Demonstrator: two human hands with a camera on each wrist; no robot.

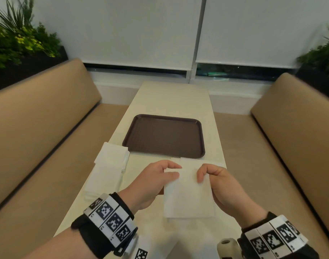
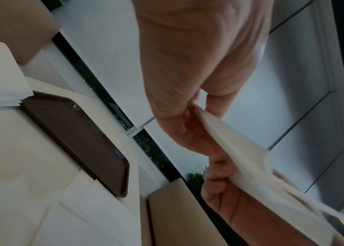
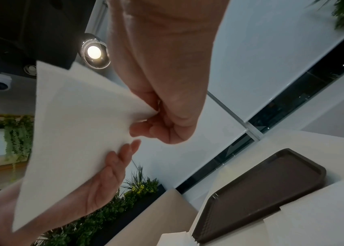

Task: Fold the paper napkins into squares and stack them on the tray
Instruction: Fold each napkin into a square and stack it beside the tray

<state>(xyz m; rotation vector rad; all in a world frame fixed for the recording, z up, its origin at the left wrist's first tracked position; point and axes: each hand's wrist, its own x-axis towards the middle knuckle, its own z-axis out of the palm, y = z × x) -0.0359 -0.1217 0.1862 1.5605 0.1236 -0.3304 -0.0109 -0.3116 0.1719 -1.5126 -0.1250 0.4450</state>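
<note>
pinching the far corners of a white napkin, left hand and right hand hold it above the table.

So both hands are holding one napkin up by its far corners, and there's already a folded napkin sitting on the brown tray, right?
Not quite: the brown tray holds no napkin; the head view shows it bare. The rest stands: the left hand and right hand pinch one napkin by its far corners, lifted off the table.
</note>
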